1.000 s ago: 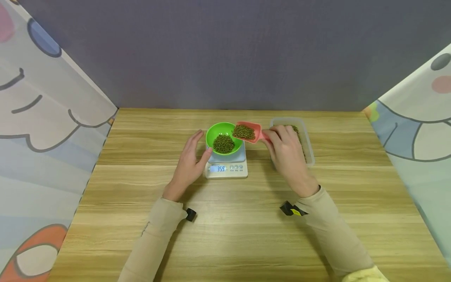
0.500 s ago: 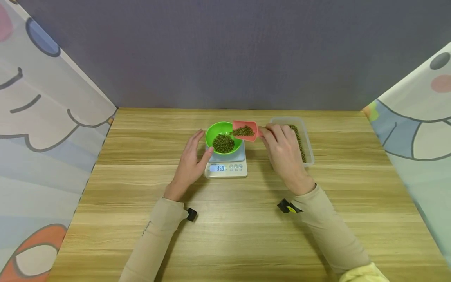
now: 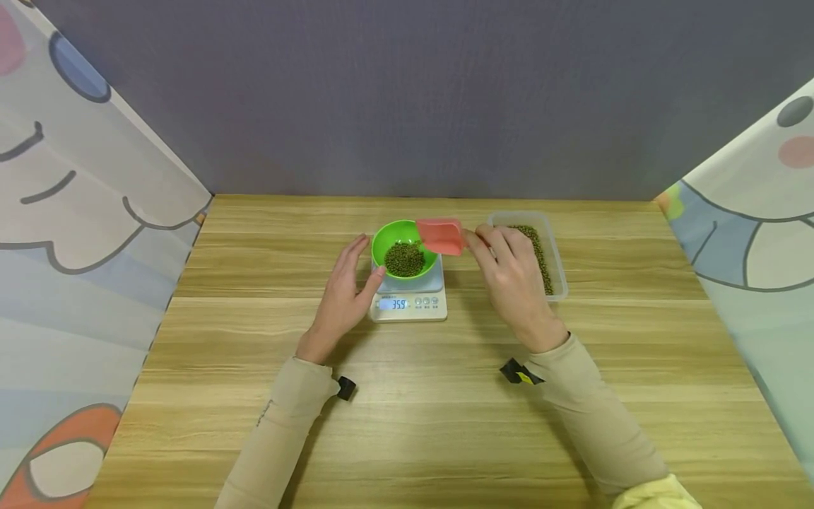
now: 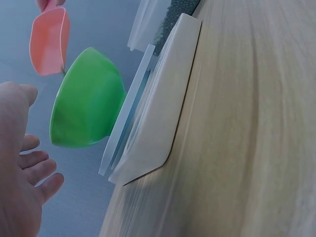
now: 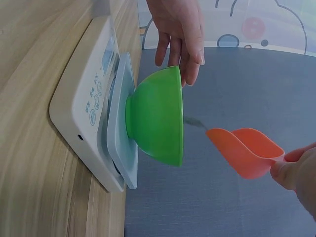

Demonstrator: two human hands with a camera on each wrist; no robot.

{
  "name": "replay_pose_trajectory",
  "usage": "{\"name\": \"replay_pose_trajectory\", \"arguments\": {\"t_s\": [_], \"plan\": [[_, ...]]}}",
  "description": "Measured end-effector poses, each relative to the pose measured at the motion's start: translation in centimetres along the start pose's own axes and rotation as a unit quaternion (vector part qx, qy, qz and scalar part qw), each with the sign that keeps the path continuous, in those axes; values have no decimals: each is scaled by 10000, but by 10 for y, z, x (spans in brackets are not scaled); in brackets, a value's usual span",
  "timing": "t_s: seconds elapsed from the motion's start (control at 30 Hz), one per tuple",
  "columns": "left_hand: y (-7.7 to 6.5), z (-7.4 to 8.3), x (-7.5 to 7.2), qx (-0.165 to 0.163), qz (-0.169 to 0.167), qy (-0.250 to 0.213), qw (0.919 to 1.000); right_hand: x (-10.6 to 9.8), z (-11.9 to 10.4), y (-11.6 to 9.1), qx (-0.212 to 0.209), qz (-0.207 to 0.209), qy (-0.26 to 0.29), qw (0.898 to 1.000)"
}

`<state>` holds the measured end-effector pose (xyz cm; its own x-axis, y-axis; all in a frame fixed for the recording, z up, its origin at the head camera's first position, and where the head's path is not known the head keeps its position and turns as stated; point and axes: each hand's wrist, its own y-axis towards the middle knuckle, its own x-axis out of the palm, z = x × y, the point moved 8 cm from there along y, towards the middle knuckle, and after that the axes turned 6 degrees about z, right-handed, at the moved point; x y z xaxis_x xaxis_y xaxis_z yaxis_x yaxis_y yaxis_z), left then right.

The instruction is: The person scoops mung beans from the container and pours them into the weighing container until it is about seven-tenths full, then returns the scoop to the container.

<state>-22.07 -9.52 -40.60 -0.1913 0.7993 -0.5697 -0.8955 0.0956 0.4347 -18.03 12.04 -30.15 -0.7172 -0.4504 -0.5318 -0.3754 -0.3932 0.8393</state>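
My right hand (image 3: 511,283) pinches the handle of a pink scoop (image 3: 440,236), tilted over the right rim of a green bowl (image 4: 86,101). In the right wrist view a thin stream of beans (image 5: 194,121) falls from the scoop's lip into the bowl. Small green beans (image 3: 405,260) lie heaped inside it. The bowl stands on a white kitchen scale (image 3: 409,308), whose display reads 35.9. My left hand (image 3: 340,297) is held with spread fingers beside the bowl's left side, apart from it in the left wrist view.
A clear plastic container (image 3: 559,276) holding more green beans stands right of the scale, partly under my right hand. A grey-blue panel (image 3: 432,99) rises behind the wooden table (image 3: 407,424). Printed cartoon sheets flank both sides.
The scoop has tipped and shifted slightly left, and the beans seen in it earlier have run out toward the bowl. My left hand stays nearly still. The display reading is unchanged.
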Motion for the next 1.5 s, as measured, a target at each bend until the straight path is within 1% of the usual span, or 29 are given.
{"name": "replay_pose_trajectory", "arguments": {"t_s": [0.23,0.37,0.5,0.9,1.07,1.23,1.5], "plan": [[0,0,-2,4,-27,86,10000,-6,5,-1,206,353,162,9990],[-3,-5,-2,-152,-123,186,9996,-10,11,-5,451,441,380,9973],[-6,-10,-4,-273,-225,255,9990,-12,21,-12,751,416,624,9944],[-10,-15,-10,-86,-80,288,9995,-19,57,-44,1548,199,760,9848],[-13,-17,-12,-63,-47,260,9996,-23,69,-56,1788,141,661,9816],[-15,-21,-13,-134,-76,269,9995,-27,79,-66,2013,95,634,9774],[-17,-28,-16,-236,-102,387,9989,-30,91,-79,2220,61,604,9732]]}}
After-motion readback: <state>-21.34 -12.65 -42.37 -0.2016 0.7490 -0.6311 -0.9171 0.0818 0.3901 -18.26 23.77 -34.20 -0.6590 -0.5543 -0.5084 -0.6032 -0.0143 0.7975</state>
